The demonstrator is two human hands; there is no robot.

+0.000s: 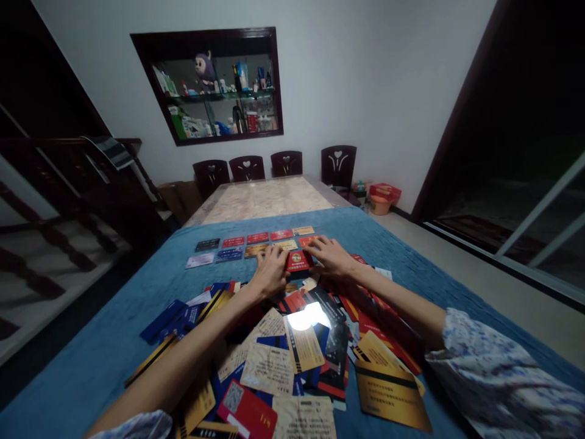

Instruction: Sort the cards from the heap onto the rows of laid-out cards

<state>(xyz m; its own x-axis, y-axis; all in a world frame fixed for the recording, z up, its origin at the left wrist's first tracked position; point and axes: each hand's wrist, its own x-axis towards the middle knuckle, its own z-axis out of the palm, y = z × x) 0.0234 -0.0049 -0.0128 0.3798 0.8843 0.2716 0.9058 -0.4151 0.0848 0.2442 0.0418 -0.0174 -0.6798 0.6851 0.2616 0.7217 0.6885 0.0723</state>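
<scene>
Bare left hand (273, 268) and right hand (331, 256) half-curled at either side of a red rectangular plastic card (299, 262), grip unclear; beyond, two rows of multicoloured cards (234, 242) laid out; nearer, jumbled card heap (304, 352) apparently left.

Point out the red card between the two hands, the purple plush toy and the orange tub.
Red card (298, 261), head view: middle of its printed face.
Purple plush toy (207, 74), head view: its torso.
Orange tub (379, 206), head view: its side wall.
</scene>
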